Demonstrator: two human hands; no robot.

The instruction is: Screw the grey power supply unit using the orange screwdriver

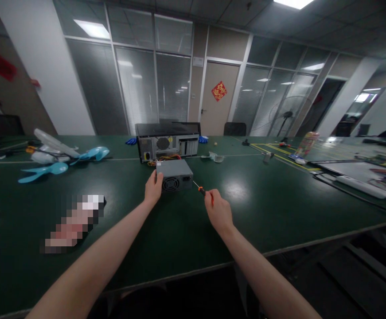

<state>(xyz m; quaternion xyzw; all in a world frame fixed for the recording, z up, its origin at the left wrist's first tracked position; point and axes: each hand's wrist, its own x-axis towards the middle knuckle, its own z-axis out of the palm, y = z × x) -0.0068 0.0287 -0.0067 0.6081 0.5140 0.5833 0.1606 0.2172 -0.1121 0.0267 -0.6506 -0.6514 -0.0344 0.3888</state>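
Observation:
A grey computer power supply [176,170] stands on the green table, its round fan grille and power socket facing me. My left hand [153,188] grips its left end, thumb in front. My right hand [218,208] is closed around a screwdriver [200,189] with a red and black handle. The screwdriver's thin shaft points up and left, its tip close to the right end of the power supply; whether it touches I cannot tell. Coloured cables [168,157] run behind the power supply. Just beyond lies a black and silver computer case [166,144] on its side.
Light-blue fan blades [51,170] and a white fan part [51,153] lie at the left. A blurred-out flat object [76,221] rests near my left forearm. At the right are a power strip [362,186], a bottle [307,144] and cables. The table's front edge [279,251] runs below my arms.

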